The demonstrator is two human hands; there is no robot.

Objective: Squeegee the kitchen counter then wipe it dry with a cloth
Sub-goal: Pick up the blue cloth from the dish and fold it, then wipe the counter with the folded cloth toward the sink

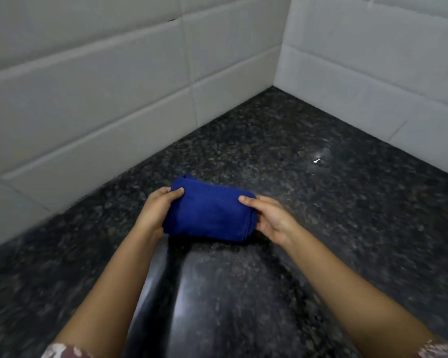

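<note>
1. A folded blue cloth (208,211) lies on the dark speckled counter (334,228), near the corner where the white tiled walls (101,99) meet.
2. The left hand (157,210) grips the cloth's left end, thumb on top.
3. The right hand (272,218) grasps its right end, fingers curled around the edge.
4. Patterned sleeves (62,351) show at the bottom edge of the view.

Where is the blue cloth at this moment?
In the head view the folded blue cloth sits mid-frame, held at its ends between the left hand and right hand, over the dark granite counter near the tiled corner.
</note>
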